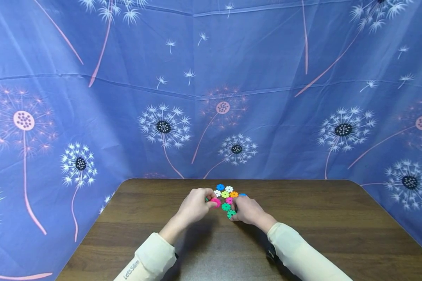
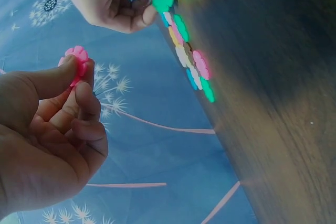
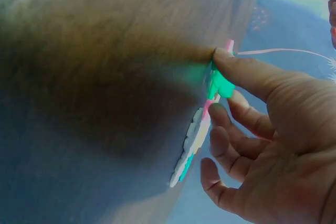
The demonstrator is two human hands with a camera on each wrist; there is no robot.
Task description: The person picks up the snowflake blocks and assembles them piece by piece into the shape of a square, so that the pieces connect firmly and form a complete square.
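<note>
My left hand [image 1: 195, 203] pinches a pink flower-shaped plastic disc [image 2: 79, 62] between thumb and index finger, raised off the table in the left wrist view. My right hand [image 1: 250, 210] holds a green notched disc [image 1: 231, 214] by its edge, thumb on one side, at the near end of the group. Between the hands lie another green disc [image 1: 226, 207], a pink disc [image 1: 229, 200] and a yellow-green disc [image 1: 225, 194]. Behind the left fingers a bit of green shows, mostly hidden.
Farther back on the brown wooden table [image 1: 144, 218] are a blue disc [image 1: 220, 187], white discs [image 1: 229, 189] and an orange disc [image 1: 233, 194]. Another blue disc [image 1: 243, 194] is partly behind the right hand. A blue dandelion-print cloth [image 1: 278, 117] hangs beyond the table edge.
</note>
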